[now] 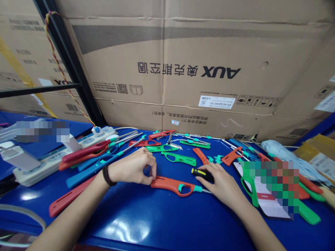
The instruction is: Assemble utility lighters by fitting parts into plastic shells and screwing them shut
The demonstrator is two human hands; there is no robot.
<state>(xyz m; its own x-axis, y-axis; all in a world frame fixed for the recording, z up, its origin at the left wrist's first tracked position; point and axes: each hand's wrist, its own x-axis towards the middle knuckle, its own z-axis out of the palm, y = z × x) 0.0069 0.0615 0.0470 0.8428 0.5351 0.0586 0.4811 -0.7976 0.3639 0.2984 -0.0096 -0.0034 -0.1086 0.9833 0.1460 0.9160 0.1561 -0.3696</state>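
Observation:
An orange long-neck lighter [169, 185] with a teal trigger and collar lies on the blue table in front of me. My left hand [134, 167], a dark band at its wrist, pinches the butt end of the lighter's handle between thumb and fingers. Under my right hand [222, 183] is a black and yellow screwdriver handle [202, 173], held in bent fingers; its shaft is hidden. The lighter's metal tube runs beneath that hand. Behind lie green handle shells [179, 158], an orange handle shell [201, 156] and small teal pieces [216, 159].
Several lighters [91, 158] lie stacked at left by a white power strip [44, 164]. A phone [272, 202] lies at right, partly under a green handle [250, 186] and a blurred patch. Large cardboard boxes [183, 45] stand behind the table [167, 223].

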